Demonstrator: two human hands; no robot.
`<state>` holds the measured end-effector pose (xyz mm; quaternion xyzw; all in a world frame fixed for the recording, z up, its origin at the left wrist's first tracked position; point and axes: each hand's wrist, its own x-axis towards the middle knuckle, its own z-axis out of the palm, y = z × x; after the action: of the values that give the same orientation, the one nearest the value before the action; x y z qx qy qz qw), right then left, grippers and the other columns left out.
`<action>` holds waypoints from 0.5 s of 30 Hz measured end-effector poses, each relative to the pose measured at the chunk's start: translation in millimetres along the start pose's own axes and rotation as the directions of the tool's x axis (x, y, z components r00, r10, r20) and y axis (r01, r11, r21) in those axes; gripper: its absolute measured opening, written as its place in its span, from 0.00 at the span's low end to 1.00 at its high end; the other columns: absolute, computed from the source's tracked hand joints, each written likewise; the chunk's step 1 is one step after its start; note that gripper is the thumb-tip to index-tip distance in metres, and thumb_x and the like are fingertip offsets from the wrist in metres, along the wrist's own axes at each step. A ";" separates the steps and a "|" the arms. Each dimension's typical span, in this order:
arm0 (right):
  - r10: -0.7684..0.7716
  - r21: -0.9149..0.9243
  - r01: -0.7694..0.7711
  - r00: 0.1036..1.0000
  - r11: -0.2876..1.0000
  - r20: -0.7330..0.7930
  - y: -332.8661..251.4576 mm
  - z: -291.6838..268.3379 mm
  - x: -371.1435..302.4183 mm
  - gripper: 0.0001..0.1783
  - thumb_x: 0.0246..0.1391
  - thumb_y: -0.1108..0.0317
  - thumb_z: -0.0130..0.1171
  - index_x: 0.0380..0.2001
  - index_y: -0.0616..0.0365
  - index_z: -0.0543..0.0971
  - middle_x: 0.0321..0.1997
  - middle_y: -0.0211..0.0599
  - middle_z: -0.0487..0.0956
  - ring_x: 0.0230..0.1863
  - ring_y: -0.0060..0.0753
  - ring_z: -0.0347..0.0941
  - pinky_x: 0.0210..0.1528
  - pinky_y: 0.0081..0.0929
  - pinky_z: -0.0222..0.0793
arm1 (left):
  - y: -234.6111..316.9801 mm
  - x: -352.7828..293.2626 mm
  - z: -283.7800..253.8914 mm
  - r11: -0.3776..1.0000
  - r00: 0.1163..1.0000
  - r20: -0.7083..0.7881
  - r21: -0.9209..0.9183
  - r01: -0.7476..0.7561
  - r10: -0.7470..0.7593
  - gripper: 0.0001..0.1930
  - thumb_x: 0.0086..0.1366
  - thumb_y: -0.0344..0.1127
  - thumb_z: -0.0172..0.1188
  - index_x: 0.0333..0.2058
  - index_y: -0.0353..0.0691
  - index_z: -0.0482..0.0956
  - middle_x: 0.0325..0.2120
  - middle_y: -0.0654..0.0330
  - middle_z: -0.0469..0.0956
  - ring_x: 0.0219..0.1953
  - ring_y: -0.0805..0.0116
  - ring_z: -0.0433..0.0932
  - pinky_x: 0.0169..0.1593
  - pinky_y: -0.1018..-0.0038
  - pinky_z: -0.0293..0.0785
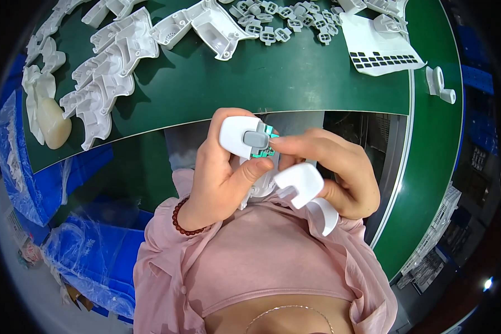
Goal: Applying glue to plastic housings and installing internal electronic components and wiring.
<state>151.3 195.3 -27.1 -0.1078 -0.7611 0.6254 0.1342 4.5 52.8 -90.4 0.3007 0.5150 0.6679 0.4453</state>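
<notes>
My left hand is closed around a white plastic housing, holding it up in front of the bench edge. A grey button sits on the housing, and a green circuit board shows at its open right end. With its index fingertip, my right hand reaches to the board's edge. A white plastic cover is gripped in the lower fingers of that same hand. Just below it hangs a curved white piece; what supports it is hidden.
On the green bench lie rows of white shells, a pile of small grey buttons and a white sheet with black pads. A cream rounded object rests at left. Blue bins with clear plastic stand lower left.
</notes>
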 end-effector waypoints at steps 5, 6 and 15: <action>0.057 0.002 -0.057 0.997 0.998 0.046 -0.3 -2.6 4.8 0.39 0.53 0.44 0.60 0.56 0.69 0.75 0.34 0.42 0.79 0.34 0.34 0.76 0.39 0.27 0.69 | 1.2 -1.3 0.4 0.999 1.000 -0.012 0.047 -0.001 0.002 0.27 0.62 0.45 0.68 0.50 0.35 0.66 0.37 0.61 0.76 0.38 0.74 0.75 0.43 0.77 0.71; 0.043 0.018 -0.044 0.997 0.999 0.058 0.5 -3.5 4.6 0.40 0.52 0.44 0.61 0.57 0.69 0.74 0.35 0.42 0.79 0.35 0.34 0.76 0.39 0.27 0.69 | 1.0 -0.8 1.5 0.999 1.000 -0.014 0.047 -0.002 0.002 0.27 0.62 0.45 0.68 0.50 0.35 0.66 0.37 0.61 0.76 0.38 0.74 0.75 0.43 0.77 0.71; 0.026 -0.081 -0.019 0.996 0.997 0.089 2.6 -3.0 5.9 0.40 0.49 0.49 0.65 0.58 0.70 0.73 0.37 0.44 0.80 0.37 0.35 0.77 0.41 0.28 0.71 | 1.6 1.2 2.3 0.996 0.998 -0.049 0.085 -0.031 0.035 0.23 0.65 0.42 0.65 0.49 0.34 0.65 0.37 0.60 0.76 0.39 0.73 0.76 0.42 0.76 0.72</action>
<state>146.8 200.6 -28.7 -0.0936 -0.7895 0.6000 0.0884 5.5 54.7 -88.3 0.3106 0.5489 0.6602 0.4079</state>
